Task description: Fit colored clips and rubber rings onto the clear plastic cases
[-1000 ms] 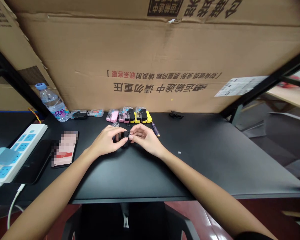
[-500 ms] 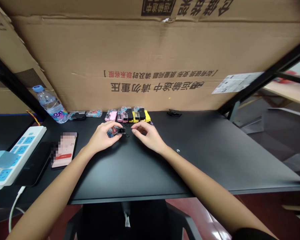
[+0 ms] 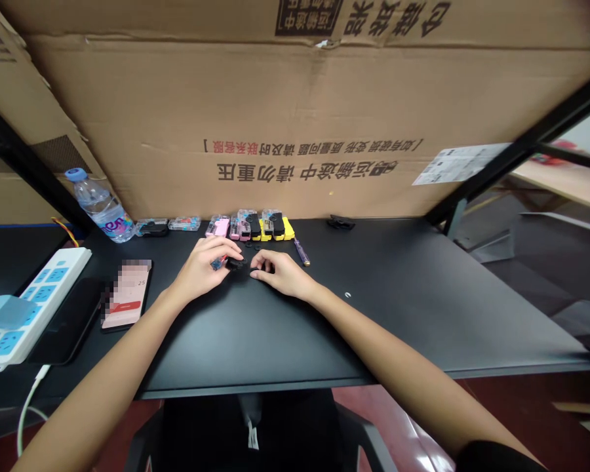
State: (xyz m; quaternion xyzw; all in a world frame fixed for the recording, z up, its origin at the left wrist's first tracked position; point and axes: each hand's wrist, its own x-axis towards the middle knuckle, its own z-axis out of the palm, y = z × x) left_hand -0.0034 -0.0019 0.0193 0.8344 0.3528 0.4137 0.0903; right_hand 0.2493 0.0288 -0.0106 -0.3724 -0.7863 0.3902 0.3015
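My left hand (image 3: 204,265) is closed on a small black and clear case (image 3: 235,263) with some red and blue showing, near the middle of the black table. Just right of it, my right hand (image 3: 282,272) has its fingers curled and pressed around something small and dark (image 3: 267,267), too hidden to name. The two hands are a small gap apart. Behind them stand a pink and clear case (image 3: 218,226) and several pink, black and yellow ones (image 3: 254,226). A purple screwdriver (image 3: 301,252) lies right of my right hand.
On the left are a water bottle (image 3: 103,210), a phone (image 3: 128,295), a power strip (image 3: 34,308) and two clear cases (image 3: 185,223). A black piece (image 3: 341,222) lies at the back, a small white bit (image 3: 347,295) on the right. Cardboard (image 3: 295,98) rises behind.
The case in my left hand has turned, its black part now facing up. My right hand has moved slightly down and left, curling its fingers, and the screwdriver now shows.
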